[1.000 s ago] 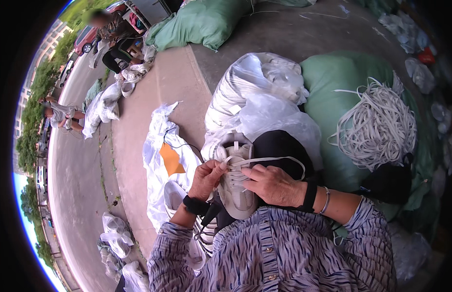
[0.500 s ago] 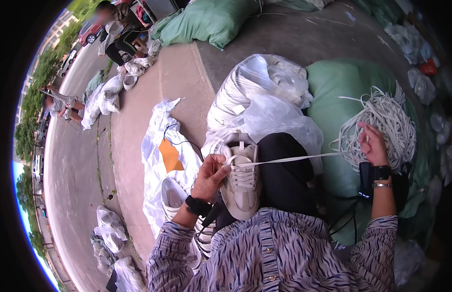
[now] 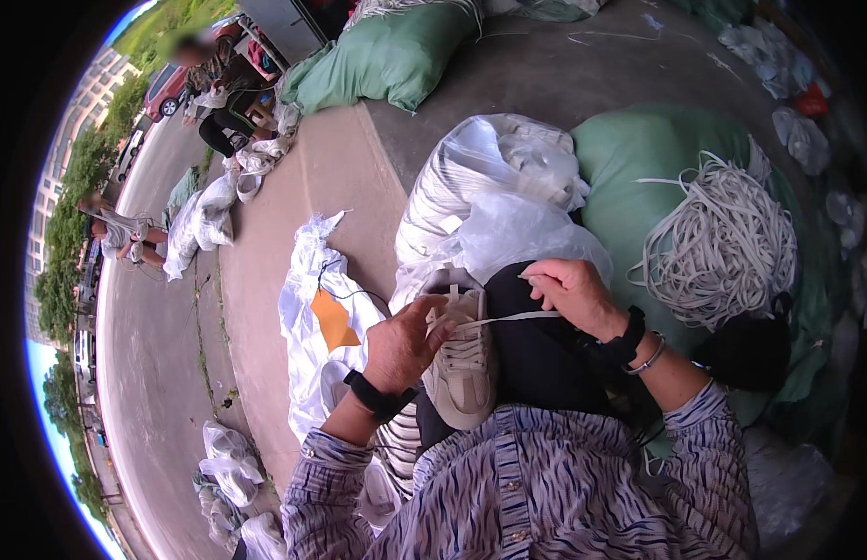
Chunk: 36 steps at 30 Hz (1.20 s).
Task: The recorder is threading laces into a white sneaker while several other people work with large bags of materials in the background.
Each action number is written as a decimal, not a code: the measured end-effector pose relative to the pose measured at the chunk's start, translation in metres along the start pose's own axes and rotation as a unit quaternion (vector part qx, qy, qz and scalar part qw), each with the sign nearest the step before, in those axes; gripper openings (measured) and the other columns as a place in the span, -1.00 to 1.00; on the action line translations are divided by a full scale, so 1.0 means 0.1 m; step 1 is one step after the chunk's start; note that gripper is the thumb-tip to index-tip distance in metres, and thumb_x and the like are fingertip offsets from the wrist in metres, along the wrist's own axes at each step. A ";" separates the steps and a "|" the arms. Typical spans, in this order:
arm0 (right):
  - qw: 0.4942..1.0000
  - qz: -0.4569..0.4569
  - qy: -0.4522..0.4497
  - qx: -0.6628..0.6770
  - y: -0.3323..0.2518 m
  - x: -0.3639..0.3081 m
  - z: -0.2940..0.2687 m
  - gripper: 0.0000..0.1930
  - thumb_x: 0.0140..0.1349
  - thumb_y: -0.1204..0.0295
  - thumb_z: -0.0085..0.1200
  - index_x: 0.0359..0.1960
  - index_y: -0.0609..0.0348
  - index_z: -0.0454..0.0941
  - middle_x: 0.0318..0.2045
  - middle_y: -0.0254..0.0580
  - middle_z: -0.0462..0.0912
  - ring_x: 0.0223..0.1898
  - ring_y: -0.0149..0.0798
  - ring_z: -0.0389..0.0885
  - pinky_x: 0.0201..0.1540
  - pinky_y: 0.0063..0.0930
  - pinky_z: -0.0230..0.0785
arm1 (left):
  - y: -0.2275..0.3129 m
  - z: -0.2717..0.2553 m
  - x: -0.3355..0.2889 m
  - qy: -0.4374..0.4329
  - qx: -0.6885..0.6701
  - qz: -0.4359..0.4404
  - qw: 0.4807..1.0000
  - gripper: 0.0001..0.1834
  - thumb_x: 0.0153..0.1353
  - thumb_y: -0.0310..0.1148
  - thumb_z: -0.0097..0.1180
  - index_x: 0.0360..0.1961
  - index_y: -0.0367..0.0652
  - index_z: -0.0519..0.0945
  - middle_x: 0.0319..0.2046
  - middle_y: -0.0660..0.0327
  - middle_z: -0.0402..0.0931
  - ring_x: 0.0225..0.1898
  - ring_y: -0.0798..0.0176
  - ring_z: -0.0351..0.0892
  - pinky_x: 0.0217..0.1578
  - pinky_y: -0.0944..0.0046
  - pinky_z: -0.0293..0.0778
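Observation:
A beige and white sneaker (image 3: 460, 373) rests on my lap, toe toward me, with laces crossing its tongue. At its upper left eyelets, my left hand (image 3: 407, 343) is closed, pinching a white shoelace beside the collar. From there the white shoelace (image 3: 517, 317) runs nearly level to my right hand (image 3: 578, 294). That hand hovers above my dark-trousered right knee, its fingers curled around the lace; the lace inside the palm is hidden. Another pale shoe (image 3: 379, 495) sits by my left forearm, partly covered by my sleeve.
A heap of white laces (image 3: 723, 247) lies on a large green sack (image 3: 611, 177) at right. Ahead stands a clear plastic bag (image 3: 494, 177) of stacked pale shoes. White sheeting with an orange piece (image 3: 333, 320) lies at left. Two people sit farther off, left.
My right hand has come left from beside the lace heap to above my knee. The stretch of lace between my hands is shorter. My left hand stays at the sneaker.

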State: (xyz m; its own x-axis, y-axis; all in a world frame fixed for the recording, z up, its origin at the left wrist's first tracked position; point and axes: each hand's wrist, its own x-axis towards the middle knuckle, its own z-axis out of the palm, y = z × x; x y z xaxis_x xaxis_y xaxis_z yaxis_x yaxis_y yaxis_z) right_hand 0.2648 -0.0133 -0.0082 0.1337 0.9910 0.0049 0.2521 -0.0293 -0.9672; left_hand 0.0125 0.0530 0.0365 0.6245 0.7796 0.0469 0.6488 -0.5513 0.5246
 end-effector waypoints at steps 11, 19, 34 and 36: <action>0.971 -0.111 -0.046 -0.209 -0.08 -0.04 0.51 -0.93 0.10 0.45 0.04 -0.49 0.13 0.46 -0.60 -0.11 0.53 -0.50 -0.03 0.55 -0.49 -0.24 0.32 | -0.81 -0.16 -0.46 -0.215 -0.538 -0.336 0.743 -0.75 0.28 -0.24 -0.01 -0.35 -0.19 0.59 -0.76 0.52 0.13 -0.76 0.61 -0.02 -0.73 0.50 -0.10; 0.968 -0.129 -0.023 -0.214 0.00 0.03 0.59 -0.94 0.09 0.48 0.02 -0.51 0.13 0.45 -0.59 -0.11 0.53 -0.49 -0.01 0.55 -0.48 -0.23 0.34 | -0.59 -0.11 -0.41 -0.070 -0.432 -0.283 0.853 -0.68 0.29 -0.18 -0.08 -0.13 -0.20 0.51 -0.68 0.46 0.20 -0.74 0.58 -0.01 -0.72 0.52 -0.08; 0.907 -0.182 -0.083 -0.370 -0.13 -0.05 0.61 -0.94 -0.01 0.56 -0.07 -0.47 0.22 0.41 -0.56 -0.08 0.55 -0.45 -0.08 0.60 -0.40 -0.26 0.45 | -0.36 0.23 -0.34 0.053 -0.376 -0.205 0.902 -0.73 0.37 -0.19 -0.18 -0.18 -0.19 0.40 -0.69 0.40 0.19 -0.68 0.54 0.14 -0.66 0.49 0.11; 0.910 -0.164 -0.083 -0.373 -0.16 -0.04 0.64 -0.94 -0.01 0.56 -0.07 -0.46 0.22 0.42 -0.56 -0.05 0.55 -0.45 -0.07 0.60 -0.40 -0.24 0.44 | -0.42 0.25 -0.34 0.051 -0.405 -0.209 0.889 -0.75 0.37 -0.22 -0.18 -0.20 -0.18 0.40 -0.69 0.41 0.18 -0.68 0.54 0.12 -0.65 0.50 0.10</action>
State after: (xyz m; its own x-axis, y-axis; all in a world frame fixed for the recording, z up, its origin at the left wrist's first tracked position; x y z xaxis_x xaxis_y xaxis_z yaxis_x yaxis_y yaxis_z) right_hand 0.1985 -0.0080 -0.0088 -0.1964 0.9668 0.1633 0.8404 0.2518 -0.4799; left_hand -0.0251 0.0423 -0.0079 0.3327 0.9117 -0.2409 0.2632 0.1556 0.9521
